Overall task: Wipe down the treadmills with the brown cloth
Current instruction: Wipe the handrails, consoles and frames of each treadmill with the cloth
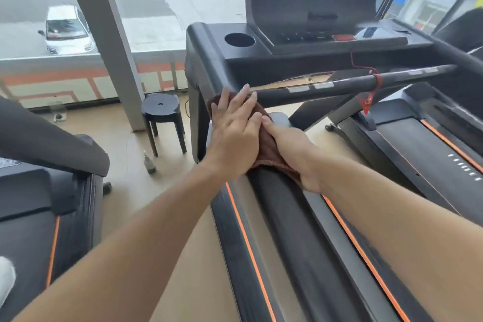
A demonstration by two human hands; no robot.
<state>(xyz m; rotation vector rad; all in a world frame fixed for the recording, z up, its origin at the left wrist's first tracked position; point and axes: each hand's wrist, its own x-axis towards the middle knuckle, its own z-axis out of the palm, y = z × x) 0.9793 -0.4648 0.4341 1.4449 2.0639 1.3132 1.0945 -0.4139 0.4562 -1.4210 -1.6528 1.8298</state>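
Head view: both hands press the brown cloth (266, 144) over the treadmill's (300, 60) left handrail (282, 206), near the console. The left hand (235, 136) lies flat on it, fingers straight; the right hand (292, 144) curls round cloth and rail. The rail wipe appears under way; next likely a steady pull along the rail. No writing is legible.
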